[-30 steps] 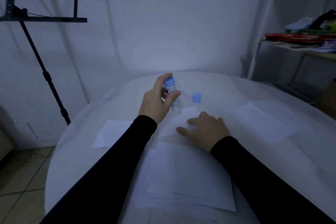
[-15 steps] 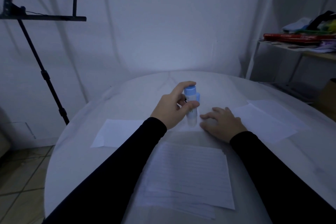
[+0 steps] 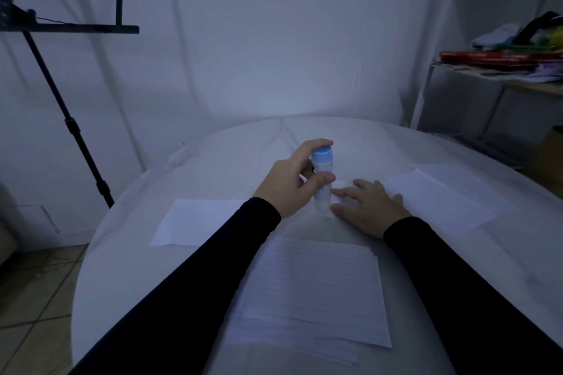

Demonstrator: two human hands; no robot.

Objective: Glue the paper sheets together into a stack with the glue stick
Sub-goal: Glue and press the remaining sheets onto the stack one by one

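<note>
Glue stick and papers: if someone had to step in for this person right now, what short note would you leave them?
Left hand: grips the glue stick upright, its lower end down at the small sheet.
Right hand: lies flat, fingers straight, pressing that small sheet to the table.
Lined stack: near edge, in front of the person. Loose sheets: one to the left, more to the right.
Done: some sheets are piled up; whether they are glued cannot be told.
Left: finish gluing this sheet, add it to the stack, then the loose ones.
</note>
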